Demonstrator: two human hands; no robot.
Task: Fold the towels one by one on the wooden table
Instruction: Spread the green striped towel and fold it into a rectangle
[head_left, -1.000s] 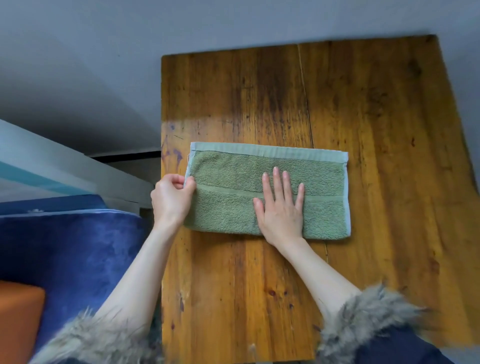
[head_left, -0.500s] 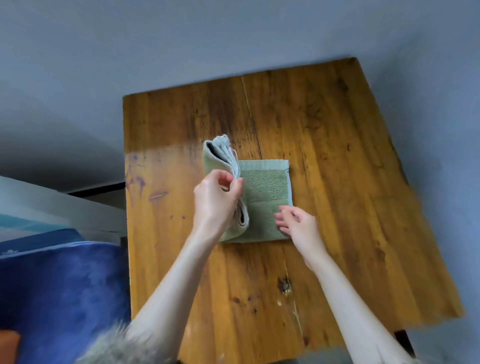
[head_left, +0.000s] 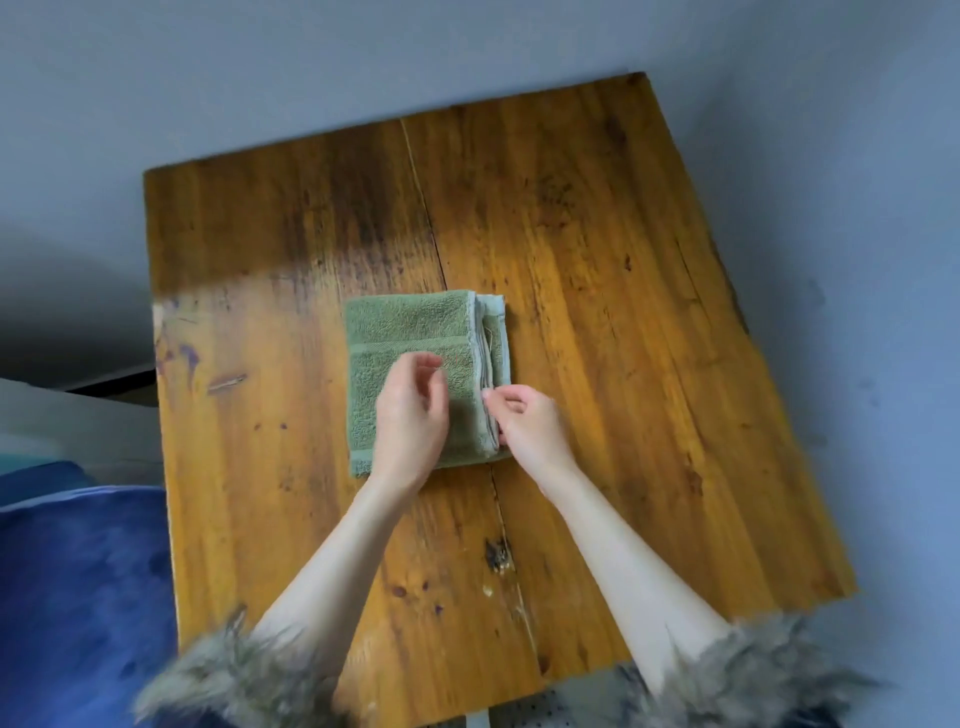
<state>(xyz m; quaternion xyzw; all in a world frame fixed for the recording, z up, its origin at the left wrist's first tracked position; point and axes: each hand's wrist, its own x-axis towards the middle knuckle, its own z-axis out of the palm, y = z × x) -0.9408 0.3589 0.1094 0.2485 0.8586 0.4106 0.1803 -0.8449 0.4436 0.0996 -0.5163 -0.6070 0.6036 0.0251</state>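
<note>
A green towel lies folded into a small rectangle near the middle of the wooden table. Its stacked pale hems show along the right side. My left hand hovers over the towel's lower middle with its fingers loosely bent, holding nothing. My right hand is at the towel's lower right edge, its curled fingertips pinching the layered hems. Fur-trimmed cuffs cover both my forearms at the bottom of the view.
A blue upholstered seat stands against the table's left side. Grey floor surrounds the table on the far and right sides. Bare wood shows all around the towel.
My left hand carried the towel's left half over onto the right half and let it go. The towel went from a long strip to a small rectangle. My right hand moved to its right edge.
</note>
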